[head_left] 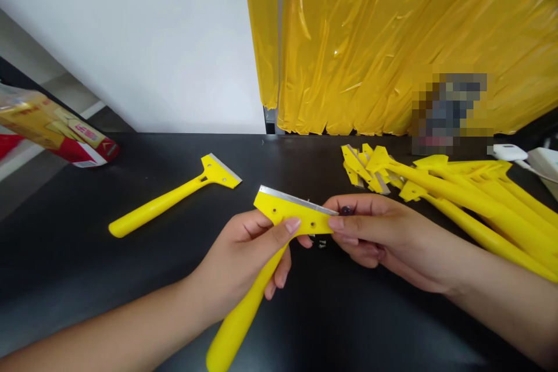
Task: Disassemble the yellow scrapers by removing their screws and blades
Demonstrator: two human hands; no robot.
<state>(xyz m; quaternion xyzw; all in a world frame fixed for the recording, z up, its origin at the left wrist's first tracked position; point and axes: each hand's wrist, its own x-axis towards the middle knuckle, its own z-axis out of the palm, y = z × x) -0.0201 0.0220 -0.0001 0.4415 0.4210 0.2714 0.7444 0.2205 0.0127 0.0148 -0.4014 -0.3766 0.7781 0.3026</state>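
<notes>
Head view: left hand (244, 250) grips yellow scraper (279, 232) at its neck, thumb on head; right hand (370, 232) pinches head's right end, small dark screw (346, 210) at fingertips. Scraper held above black surface (131, 279). Risk: exposed blade (296, 199) could nick fingers; tiny screws may drop. No containers; loose scraper pile (457, 192) at right.

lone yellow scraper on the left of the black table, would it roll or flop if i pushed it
The lone scraper probably stays stiff: it looks like moulded plastic. Its wide flat head should stop it rolling; on the smooth black table it would likely slide. The metal edge looks sharp, so push the handle.
</notes>
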